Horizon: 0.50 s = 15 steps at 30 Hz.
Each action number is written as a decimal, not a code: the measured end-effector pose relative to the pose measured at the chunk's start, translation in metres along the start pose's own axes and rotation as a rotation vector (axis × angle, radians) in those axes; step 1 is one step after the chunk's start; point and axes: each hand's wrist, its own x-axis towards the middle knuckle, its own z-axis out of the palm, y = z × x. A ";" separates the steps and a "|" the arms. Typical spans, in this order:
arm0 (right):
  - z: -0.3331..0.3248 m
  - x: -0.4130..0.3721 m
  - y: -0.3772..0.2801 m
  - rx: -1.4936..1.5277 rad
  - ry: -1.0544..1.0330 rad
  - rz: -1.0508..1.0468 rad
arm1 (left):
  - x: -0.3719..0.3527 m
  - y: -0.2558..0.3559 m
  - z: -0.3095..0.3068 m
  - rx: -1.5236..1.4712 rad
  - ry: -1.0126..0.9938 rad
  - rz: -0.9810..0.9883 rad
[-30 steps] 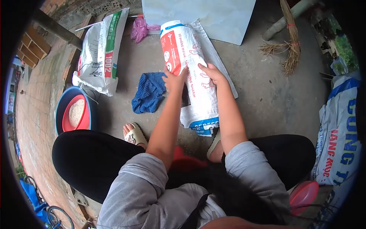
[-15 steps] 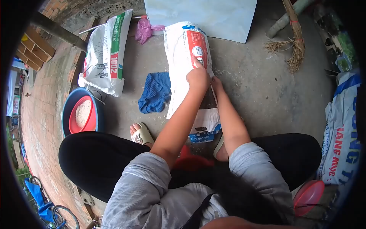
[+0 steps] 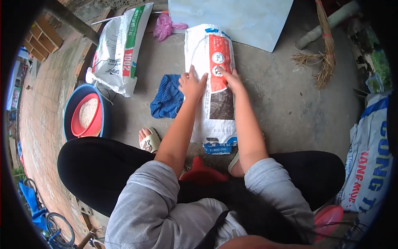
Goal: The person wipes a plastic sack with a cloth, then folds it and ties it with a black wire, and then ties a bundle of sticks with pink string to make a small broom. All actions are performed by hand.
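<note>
A white sack (image 3: 222,103) with a red and a dark panel lies lengthwise on the floor in front of me. On its left part rests my left hand (image 3: 192,85), fingers spread. My right hand (image 3: 231,79) is at its right edge, thumb apart on the red panel; its other fingertips are partly hidden at the side. Blue printed packaging (image 3: 218,149) shows at the sack's near end. A crumpled blue cloth (image 3: 166,97) lies just left of the sack. Between my legs is a red plastic object (image 3: 201,172), partly hidden.
At left, a blue basin (image 3: 74,110) holds a red bowl of pale grains (image 3: 88,114). Behind it lies another sack (image 3: 118,54). A pink bag (image 3: 163,28), a pale board (image 3: 236,18) and a straw broom (image 3: 325,62) are farther back. A large sack (image 3: 367,153) lies right.
My left hand has moved left and nearer to me, off the red panel. My right hand has moved farther up the right edge. The sack's near part now lies flatter, showing its dark panel.
</note>
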 end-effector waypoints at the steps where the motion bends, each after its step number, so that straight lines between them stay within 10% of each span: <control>1: 0.003 -0.009 -0.006 -0.027 0.040 0.016 | -0.002 -0.016 0.010 -0.085 0.010 -0.027; 4: 0.003 -0.021 -0.007 -0.021 0.066 0.063 | -0.011 -0.040 0.032 -0.207 0.106 -0.260; 8: -0.015 -0.045 -0.013 0.205 -0.029 0.057 | -0.007 -0.049 0.025 -0.791 -0.270 -0.032; 13: -0.019 -0.058 -0.010 0.337 -0.088 0.135 | -0.015 -0.043 0.009 -1.172 -0.604 -0.260; 15: -0.012 -0.010 0.044 -0.195 0.081 0.152 | -0.014 -0.055 0.005 -1.192 -0.711 -0.434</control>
